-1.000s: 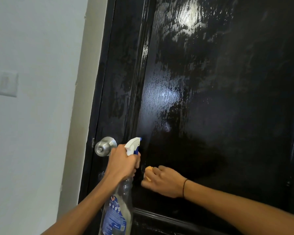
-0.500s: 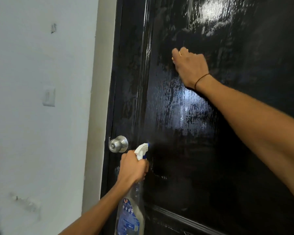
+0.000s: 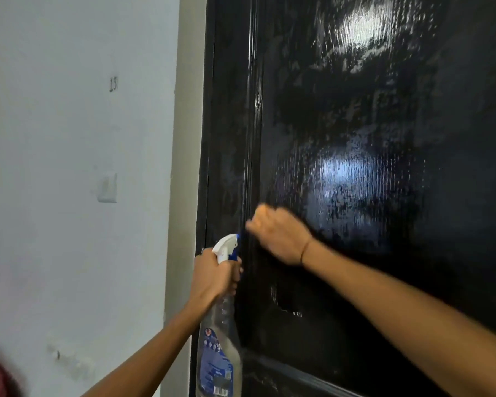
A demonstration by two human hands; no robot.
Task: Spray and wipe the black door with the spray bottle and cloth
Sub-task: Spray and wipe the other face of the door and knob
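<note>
Head view: one glossy black panelled door (image 3: 370, 181), wet-streaked. One clear plastic spray bottle (image 3: 219, 353) with white-and-blue trigger, neck gripped by left hand (image 3: 214, 277). Right hand (image 3: 281, 234), blurred, fist curled against door; cloth not discernible. One white wall switch (image 3: 107, 187).

1. Black door (image 3: 384, 167): glossy, wet streaks, glare patches, upright.
2. Spray bottle (image 3: 219, 339): clear, blue label, white-blue trigger head, upright at door's left edge, gripped at neck.
3. Cloth (image 3: 262, 208): yellowish, blurred, mostly hidden in fist against door, just above bottle's nozzle.
</note>
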